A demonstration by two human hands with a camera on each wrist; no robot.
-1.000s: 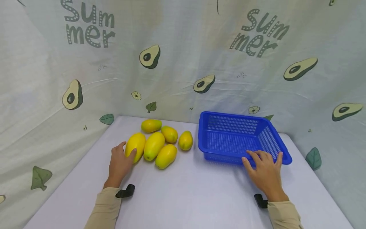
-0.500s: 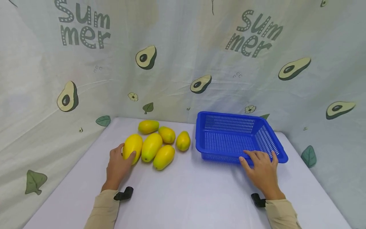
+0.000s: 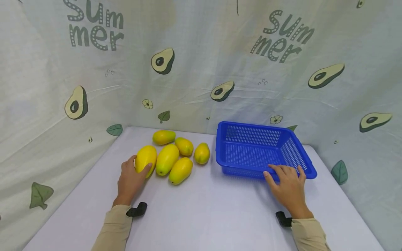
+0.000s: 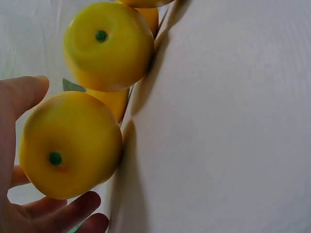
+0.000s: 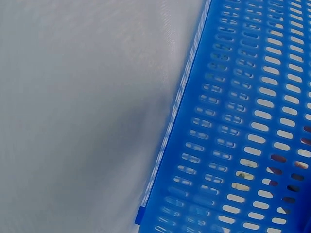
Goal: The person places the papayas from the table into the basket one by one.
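My left hand (image 3: 130, 177) lies around the leftmost yellow mango (image 3: 146, 159), thumb on its near right side and fingers along its left. In the left wrist view the fingers (image 4: 80, 208) curl beneath this mango (image 4: 73, 145), and the thumb comes close to its upper edge. The mango rests on the table. My right hand (image 3: 289, 190) is at the near rim of a blue plastic basket (image 3: 238, 169), fingers hooked over it. Bits of the fingers show through the slots of the basket wall (image 5: 218, 121) in the right wrist view; most of that hand is hidden there.
Right beside the held mango lies another large mango (image 3: 168, 159), with a smaller mango (image 3: 181, 170) in front. Behind them are further mangoes (image 3: 164, 137), and one mango (image 3: 202, 153) sits nearer the basket. A printed cloth (image 3: 188, 69) hangs behind the white table (image 3: 201, 212).
The view shifts slightly with the head. Both hands, the mangoes and the basket keep their places, with the left hand's fingers perhaps a little closer around the mango.
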